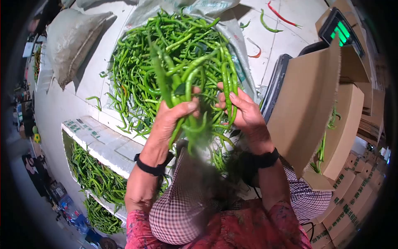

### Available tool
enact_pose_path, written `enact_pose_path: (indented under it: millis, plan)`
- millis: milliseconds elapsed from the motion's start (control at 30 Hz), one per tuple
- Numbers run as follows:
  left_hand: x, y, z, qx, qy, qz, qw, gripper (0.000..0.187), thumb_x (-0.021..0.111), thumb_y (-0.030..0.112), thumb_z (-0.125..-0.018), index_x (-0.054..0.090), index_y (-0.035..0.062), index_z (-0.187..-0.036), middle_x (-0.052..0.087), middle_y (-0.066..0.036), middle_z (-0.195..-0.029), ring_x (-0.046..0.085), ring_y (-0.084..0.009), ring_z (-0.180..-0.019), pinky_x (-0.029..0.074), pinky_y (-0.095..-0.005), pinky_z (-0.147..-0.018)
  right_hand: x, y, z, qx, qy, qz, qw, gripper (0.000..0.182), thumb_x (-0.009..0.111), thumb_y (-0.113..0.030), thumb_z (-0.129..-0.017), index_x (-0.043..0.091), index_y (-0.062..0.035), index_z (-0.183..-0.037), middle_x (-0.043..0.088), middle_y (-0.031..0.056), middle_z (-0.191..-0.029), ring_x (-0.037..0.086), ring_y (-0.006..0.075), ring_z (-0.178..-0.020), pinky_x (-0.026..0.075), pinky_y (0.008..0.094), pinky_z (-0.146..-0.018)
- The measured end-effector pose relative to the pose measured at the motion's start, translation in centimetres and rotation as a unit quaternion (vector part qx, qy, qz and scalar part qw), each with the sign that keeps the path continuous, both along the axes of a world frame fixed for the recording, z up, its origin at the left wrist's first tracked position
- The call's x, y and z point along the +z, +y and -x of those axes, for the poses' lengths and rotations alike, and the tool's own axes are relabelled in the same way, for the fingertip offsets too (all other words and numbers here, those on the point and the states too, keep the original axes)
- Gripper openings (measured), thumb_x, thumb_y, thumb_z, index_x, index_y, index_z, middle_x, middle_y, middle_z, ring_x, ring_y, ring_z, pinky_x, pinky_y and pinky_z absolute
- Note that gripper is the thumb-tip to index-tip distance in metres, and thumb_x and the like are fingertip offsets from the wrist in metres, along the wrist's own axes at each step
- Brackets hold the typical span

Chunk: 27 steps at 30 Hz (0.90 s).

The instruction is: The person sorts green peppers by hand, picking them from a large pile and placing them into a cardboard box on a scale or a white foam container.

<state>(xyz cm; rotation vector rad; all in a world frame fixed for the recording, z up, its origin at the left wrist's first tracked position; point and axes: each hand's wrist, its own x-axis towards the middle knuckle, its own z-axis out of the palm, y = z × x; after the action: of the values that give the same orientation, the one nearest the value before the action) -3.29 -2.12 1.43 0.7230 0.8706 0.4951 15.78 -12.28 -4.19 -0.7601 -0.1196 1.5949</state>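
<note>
My left hand (176,114) is closed around a bunch of long green chili peppers (188,79), its thumb pressed across them. A few more slim green chili peppers (230,81) are pinched between the thumb and fingers of my right hand (242,108). Both hands are raised over the near side of a large heap of green chili peppers (137,62), which lies on an opened white woven sack (240,54). A smeared patch hides part of the view just below and between my hands.
A foam box (99,135) with green peppers stands at left. At right, an open cardboard box (306,95) holds some peppers beside a scale with a lit green display (340,34). A full sack (72,43) lies at upper left; a red pepper (284,17) is on the floor.
</note>
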Motion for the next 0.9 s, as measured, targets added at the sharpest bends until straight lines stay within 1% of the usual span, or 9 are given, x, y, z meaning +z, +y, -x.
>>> enact_pose_path:
  millis: [67,167,300,333,400,433,667,800,900]
  plan:
    - [2.6,0.0,0.3,0.001,-0.033,-0.008,0.999,0.057,0.074,0.013,-0.077,0.051,-0.006,-0.126,0.061,-0.008,-0.091,0.059,-0.0155,-0.071,0.05,-0.028,-0.066,1.3,-0.5,-0.2,-0.032,0.044,-0.011,0.998,0.044,0.047,-0.016,-0.1,0.04,0.0038,-0.139,0.055,0.005,-0.095,0.055,0.0156,-0.083,0.047,0.0313,-0.085]
    - [7.4,-0.3,0.0,0.006,0.006,-0.083,0.997,0.075,0.072,0.021,-0.075,0.039,-0.0048,-0.137,0.052,-0.004,-0.076,0.049,-0.0108,-0.061,0.043,-0.0224,-0.058,4.1,-1.4,-0.5,-0.03,0.078,-0.074,0.994,0.046,0.051,-0.018,-0.1,0.039,0.0037,-0.138,0.041,-0.0023,-0.078,0.044,0.0069,-0.07,0.042,0.0255,-0.071]
    - [12.6,-1.1,1.0,0.015,0.004,-0.087,0.996,0.079,0.067,0.025,-0.078,0.033,-0.0033,-0.143,0.047,0.001,-0.075,0.047,-0.0079,-0.062,0.042,-0.0237,-0.058,5.0,-3.6,-0.8,-0.015,0.167,-0.185,0.968,0.051,0.057,-0.03,-0.096,0.043,0.0049,-0.131,0.045,-0.0005,-0.076,0.042,0.0067,-0.062,0.037,0.0281,-0.062]
    - [14.2,-1.5,1.3,0.009,-0.004,-0.078,0.997,0.08,0.067,0.026,-0.078,0.031,-0.0033,-0.144,0.046,0.001,-0.075,0.047,-0.0074,-0.062,0.042,-0.024,-0.058,6.0,-4.1,-0.8,-0.018,0.165,-0.19,0.968,0.051,0.057,-0.03,-0.096,0.043,0.0049,-0.131,0.045,-0.0005,-0.076,0.042,0.0067,-0.062,0.037,0.0281,-0.062]
    - [17.2,-2.9,1.5,0.005,-0.012,-0.093,0.996,0.08,0.064,0.025,-0.08,0.027,-0.0044,-0.146,0.047,0.001,-0.078,0.047,-0.0071,-0.064,0.04,-0.0235,-0.059,8.0,-5.2,-0.2,-0.071,0.143,-0.078,0.984,0.045,0.057,-0.023,-0.096,0.046,0.0035,-0.13,0.058,0.0032,-0.084,0.051,0.0111,-0.063,0.046,0.0265,-0.068]
    - [18.7,-3.8,1.5,0.005,-0.014,-0.097,0.995,0.081,0.063,0.025,-0.081,0.026,-0.005,-0.146,0.046,0.001,-0.078,0.046,-0.007,-0.064,0.04,-0.0234,-0.059,8.4,-5.8,-0.1,-0.079,0.155,-0.077,0.982,0.045,0.056,-0.025,-0.096,0.046,0.0038,-0.13,0.065,0.0099,-0.095,0.061,0.0157,-0.072,0.052,0.0309,-0.075]
    - [24.2,-10.1,1.8,0.036,-0.008,-0.133,0.99,0.081,0.065,0.022,-0.081,0.025,-0.0077,-0.145,0.043,0.001,-0.078,0.043,-0.0069,-0.064,0.04,-0.0234,-0.059,11.3,-9.6,0.9,-0.058,0.217,-0.186,0.957,0.044,0.052,-0.016,-0.097,0.043,0.0066,-0.134,0.066,0.0205,-0.104,0.066,0.026,-0.088,0.05,0.0381,-0.084]
    - [24.4,-13.1,2.7,0.039,-0.017,-0.129,0.991,0.077,0.064,0.02,-0.081,0.029,-0.0073,-0.143,0.045,0.0,-0.08,0.045,-0.0092,-0.066,0.042,-0.0265,-0.064,12.8,-11.5,1.4,-0.043,0.172,-0.168,0.97,0.048,0.054,-0.017,-0.091,0.045,0.003,-0.133,0.064,0.0199,-0.11,0.067,0.0238,-0.089,0.054,0.0351,-0.083]
    - [24.6,-15.0,3.1,0.067,-0.016,-0.134,0.989,0.076,0.063,0.022,-0.082,0.028,-0.0065,-0.144,0.047,-0.002,-0.082,0.047,-0.01,-0.068,0.043,-0.0276,-0.064,14.1,-13.3,2.0,-0.035,0.181,-0.168,0.968,0.06,0.057,-0.019,-0.085,0.042,0.0068,-0.136,0.064,0.0194,-0.107,0.062,0.0194,-0.079,0.05,0.0331,-0.077]
